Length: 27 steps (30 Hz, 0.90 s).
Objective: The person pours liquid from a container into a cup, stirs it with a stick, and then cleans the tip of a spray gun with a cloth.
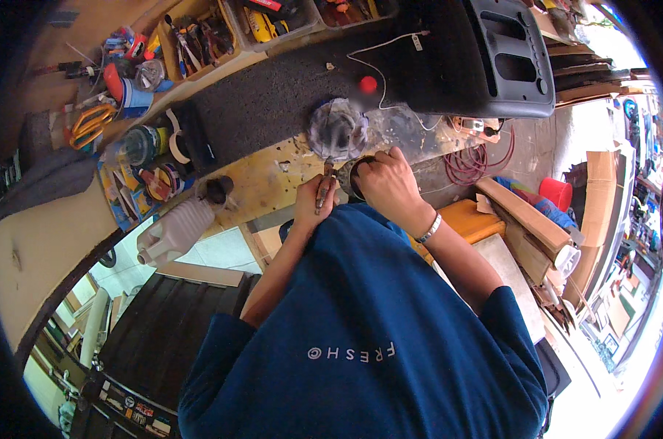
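Note:
My left hand [306, 203] is closed around a slim brownish metal tool [324, 192], its tip pointing up and away from me; its exact kind is hard to make out. Close beside it, my right hand [394, 183] is closed on the edge of a dark round object [355, 178] with a ring-like rim, partly covered by the fingers. Just beyond both hands, a crumpled clear plastic bag or wrap [338, 129] sits on the worn wooden bench [269, 174]. A small red round thing [368, 85] lies farther off.
A large black speaker-like case [507, 66] stands at the back right, with a white cable [386, 91] nearby. Tool trays [199, 40] line the back. Left are orange-handled scissors [91, 126], tape [176, 146] and a plastic jug [176, 228]. Red hose [472, 162] coils right.

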### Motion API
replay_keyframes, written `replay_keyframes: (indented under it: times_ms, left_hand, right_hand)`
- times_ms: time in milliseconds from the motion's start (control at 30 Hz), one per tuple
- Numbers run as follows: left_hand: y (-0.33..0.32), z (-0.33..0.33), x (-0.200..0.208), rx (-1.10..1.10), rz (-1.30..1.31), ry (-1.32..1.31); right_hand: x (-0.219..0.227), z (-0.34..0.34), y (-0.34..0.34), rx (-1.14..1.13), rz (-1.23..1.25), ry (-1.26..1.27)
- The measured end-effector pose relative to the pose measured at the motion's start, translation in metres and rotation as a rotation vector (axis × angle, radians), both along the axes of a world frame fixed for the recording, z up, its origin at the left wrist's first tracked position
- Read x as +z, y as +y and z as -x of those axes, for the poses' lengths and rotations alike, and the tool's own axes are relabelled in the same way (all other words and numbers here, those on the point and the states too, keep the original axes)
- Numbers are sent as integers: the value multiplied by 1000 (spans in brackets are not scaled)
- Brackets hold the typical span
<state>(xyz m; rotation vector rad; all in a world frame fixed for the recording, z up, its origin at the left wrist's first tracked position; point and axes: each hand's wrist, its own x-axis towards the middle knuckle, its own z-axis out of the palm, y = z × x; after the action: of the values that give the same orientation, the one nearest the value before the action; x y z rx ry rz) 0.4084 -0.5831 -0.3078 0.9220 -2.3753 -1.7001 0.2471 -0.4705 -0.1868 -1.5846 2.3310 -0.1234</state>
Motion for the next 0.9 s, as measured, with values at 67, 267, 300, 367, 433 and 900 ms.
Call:
replay_keyframes:
  times_ms: [67,267,300,367,433,900]
  left_hand:
    - [-1,-1,-1,4,4,1]
    - [-3,-1,1,32,-72,3]
    - [-3,-1,1,40,-79,0]
    - [-5,0,1,46,-96,-10]
    - [-6,0,3,36,-121,-30]
    - [-7,-8,-10,26,-3,7]
  right_hand:
    - [-3,1,5,-15,56,-65]
    - [2,7,11,-42,271,-106]
    - [4,6,14,-29,270,-72]
    - [7,3,19,-11,264,-44]
    - [11,-1,24,-6,250,-57]
    - [9,11,22,59,240,-40]
